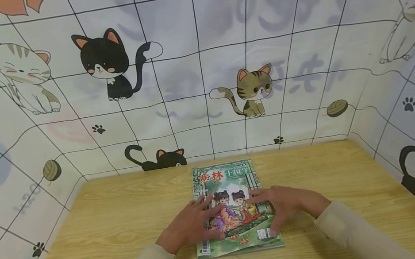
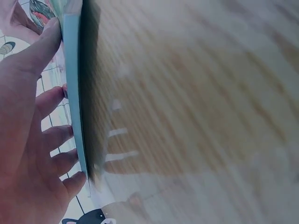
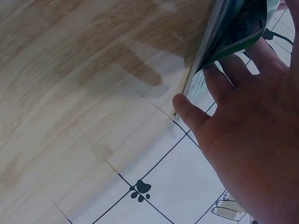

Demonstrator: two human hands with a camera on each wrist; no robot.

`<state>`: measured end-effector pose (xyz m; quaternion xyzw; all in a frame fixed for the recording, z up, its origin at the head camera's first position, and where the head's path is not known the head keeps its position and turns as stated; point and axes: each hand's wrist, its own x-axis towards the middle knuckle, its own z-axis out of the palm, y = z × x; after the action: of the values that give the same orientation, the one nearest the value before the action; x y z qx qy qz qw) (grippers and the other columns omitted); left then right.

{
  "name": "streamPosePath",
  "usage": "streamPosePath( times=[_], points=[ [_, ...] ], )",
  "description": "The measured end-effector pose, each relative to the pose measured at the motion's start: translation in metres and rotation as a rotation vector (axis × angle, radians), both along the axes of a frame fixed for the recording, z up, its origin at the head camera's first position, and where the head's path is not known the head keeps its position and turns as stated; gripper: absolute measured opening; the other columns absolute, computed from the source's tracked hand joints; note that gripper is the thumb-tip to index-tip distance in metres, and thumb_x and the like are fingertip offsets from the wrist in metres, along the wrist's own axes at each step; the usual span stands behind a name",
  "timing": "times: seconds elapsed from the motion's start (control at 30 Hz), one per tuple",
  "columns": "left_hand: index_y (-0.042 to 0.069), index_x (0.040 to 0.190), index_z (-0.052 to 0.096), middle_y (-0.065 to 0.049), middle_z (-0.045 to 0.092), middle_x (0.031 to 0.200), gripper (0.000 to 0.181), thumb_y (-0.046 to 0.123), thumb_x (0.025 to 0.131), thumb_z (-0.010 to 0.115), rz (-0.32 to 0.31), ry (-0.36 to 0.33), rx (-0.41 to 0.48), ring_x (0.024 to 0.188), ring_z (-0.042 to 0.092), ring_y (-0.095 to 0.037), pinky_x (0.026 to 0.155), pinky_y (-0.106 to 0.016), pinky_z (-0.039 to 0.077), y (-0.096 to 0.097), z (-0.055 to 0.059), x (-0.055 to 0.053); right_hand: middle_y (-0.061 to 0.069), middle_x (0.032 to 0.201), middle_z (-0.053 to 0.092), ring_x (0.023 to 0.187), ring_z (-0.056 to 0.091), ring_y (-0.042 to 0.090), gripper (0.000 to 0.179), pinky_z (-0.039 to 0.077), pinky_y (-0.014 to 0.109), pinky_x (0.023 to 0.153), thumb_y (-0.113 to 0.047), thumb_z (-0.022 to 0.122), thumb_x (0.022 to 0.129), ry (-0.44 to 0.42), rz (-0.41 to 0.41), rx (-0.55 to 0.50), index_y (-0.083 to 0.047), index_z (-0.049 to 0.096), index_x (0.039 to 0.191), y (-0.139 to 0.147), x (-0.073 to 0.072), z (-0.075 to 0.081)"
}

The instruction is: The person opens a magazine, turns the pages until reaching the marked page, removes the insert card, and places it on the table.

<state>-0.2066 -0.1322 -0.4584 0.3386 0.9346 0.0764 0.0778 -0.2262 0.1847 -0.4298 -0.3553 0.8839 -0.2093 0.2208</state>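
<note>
A magazine (image 1: 237,221) with a green cover, picturing two children in colourful robes, lies face up on the table. Across its left side rests my left hand (image 1: 191,223), fingers spread on the cover. In the left wrist view, the magazine's straight pale-blue side edge (image 2: 72,70) shows beside those fingertips. My right hand (image 1: 284,203) lies over the opposite side, its fingers extended onto the cover and the thumb near the lower right corner. Seen from the right wrist, the cover's edge (image 3: 240,46) bows up away from the pages next to the fingers.
The wooden table (image 1: 124,218) extends around the magazine on all sides. Behind it and at both sides stands a white cloth backdrop (image 1: 183,75) printed with grid lines, cats, paw prints and yarn balls.
</note>
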Motion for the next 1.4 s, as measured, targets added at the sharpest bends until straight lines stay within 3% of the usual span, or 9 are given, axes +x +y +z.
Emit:
streamPosePath(
  times=[0.23,0.4,0.63,0.8,0.9,1.0,1.17,1.27,1.4],
  points=[
    [0.022,0.150,0.047,-0.017,0.034,0.158,0.076,0.066,0.089,0.057,-0.011,-0.008,-0.001,0.142,0.034,-0.042,0.113,-0.057,0.030,0.004,0.008,-0.002,0.014,0.160,0.030,0.144,0.025,0.046,0.100,0.028,0.063,0.111,-0.045,0.091,0.063,-0.046,-0.015,0.004,-0.013,0.048,0.148,0.000,-0.005,0.004],
    [0.022,0.147,0.051,-0.017,0.039,0.155,0.067,0.065,0.096,0.045,0.021,-0.036,0.041,0.142,0.036,-0.040,0.111,-0.061,0.030,0.011,0.009,0.001,0.013,0.160,0.031,0.145,0.026,0.045,0.098,0.028,0.062,0.111,-0.042,0.092,0.062,-0.068,-0.036,0.010,-0.013,0.051,0.146,-0.001,-0.006,0.005],
    [0.028,0.148,0.049,-0.009,0.046,0.151,0.081,0.080,0.087,0.041,-0.027,-0.078,0.074,0.142,0.038,-0.032,0.109,-0.064,0.031,0.027,0.013,0.015,0.018,0.157,0.034,0.143,0.029,0.044,0.102,0.028,0.060,0.112,-0.043,0.092,0.063,-0.050,-0.022,-0.013,-0.006,0.047,0.147,0.000,-0.004,0.011],
    [0.027,0.148,0.048,-0.010,0.052,0.146,0.084,0.080,0.082,0.051,-0.077,-0.022,0.082,0.116,0.063,-0.025,0.100,-0.051,0.047,0.032,0.017,0.020,0.022,0.156,0.035,0.142,0.030,0.047,0.107,0.030,0.065,0.109,-0.048,0.092,0.063,-0.020,-0.058,-0.037,-0.008,0.043,0.149,0.002,0.001,0.020],
    [0.025,0.149,0.046,-0.009,0.062,0.133,0.081,0.074,0.085,0.054,-0.109,0.034,0.121,0.071,0.064,-0.011,0.087,-0.040,0.054,0.031,0.017,0.022,0.024,0.156,0.032,0.142,0.029,0.050,0.107,0.030,0.067,0.107,-0.050,0.090,0.065,-0.007,-0.070,-0.039,-0.009,0.042,0.151,0.004,0.004,0.025],
    [0.022,0.152,0.042,-0.010,0.064,0.129,0.077,0.065,0.090,0.057,-0.163,0.124,0.184,0.054,0.048,-0.004,0.077,-0.033,0.054,0.028,0.018,0.024,0.023,0.156,0.033,0.141,0.030,0.049,0.104,0.030,0.067,0.107,-0.052,0.086,0.069,-0.004,-0.076,-0.047,-0.009,0.040,0.151,0.008,0.007,0.029],
    [0.020,0.153,0.038,-0.009,0.056,0.141,0.073,0.047,0.091,0.066,-0.266,0.358,0.293,0.099,0.067,-0.015,0.087,-0.038,0.055,0.026,0.023,0.027,0.018,0.155,0.038,0.140,0.036,0.044,0.088,0.034,0.064,0.106,-0.051,0.074,0.084,-0.023,-0.126,-0.093,-0.009,0.039,0.152,0.021,0.007,0.034],
    [0.020,0.153,0.037,-0.010,0.047,0.150,0.076,0.035,0.087,0.073,-0.313,0.493,0.326,0.129,0.054,-0.023,0.101,-0.043,0.048,0.025,0.028,0.028,0.017,0.153,0.041,0.139,0.038,0.043,0.080,0.035,0.063,0.105,-0.050,0.068,0.090,0.001,-0.164,-0.091,-0.008,0.039,0.152,0.029,0.004,0.037],
    [0.022,0.155,0.035,-0.007,0.031,0.161,0.086,0.025,0.081,0.080,-0.342,0.651,0.260,0.144,0.037,-0.025,0.113,-0.045,0.035,0.024,0.034,0.030,0.020,0.152,0.042,0.138,0.039,0.044,0.080,0.035,0.063,0.106,-0.047,0.070,0.089,0.022,-0.198,-0.051,-0.004,0.040,0.151,0.034,0.002,0.037]
  ],
)
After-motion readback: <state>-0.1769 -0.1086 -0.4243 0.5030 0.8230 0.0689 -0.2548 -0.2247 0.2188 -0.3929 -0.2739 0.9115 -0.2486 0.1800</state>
